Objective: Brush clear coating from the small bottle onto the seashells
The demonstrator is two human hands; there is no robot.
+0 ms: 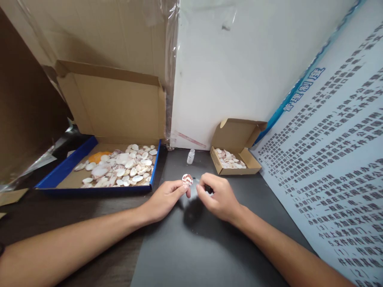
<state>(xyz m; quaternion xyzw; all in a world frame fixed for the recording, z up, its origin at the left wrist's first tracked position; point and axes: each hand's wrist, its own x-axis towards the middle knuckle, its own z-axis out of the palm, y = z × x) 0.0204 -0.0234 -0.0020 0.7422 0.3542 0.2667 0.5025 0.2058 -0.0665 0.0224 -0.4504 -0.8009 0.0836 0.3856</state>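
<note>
Your left hand [163,199] pinches the small round speckled shell [187,179] upright at its fingertips; your right hand [217,195], at three o'clock, is closed around a thin dark tool, tip pointing at the shell.

Both bare forearms reach in from the near edge of the dark worktop, converging near its middle. Left hand [166,198] rests low, thumb and forefinger pinched shut around something small and held up. Right hand [218,196] sits just beside it, knuckles up, fingers [202,188] curled inward in a pinch, wrist slightly raised.
</note>
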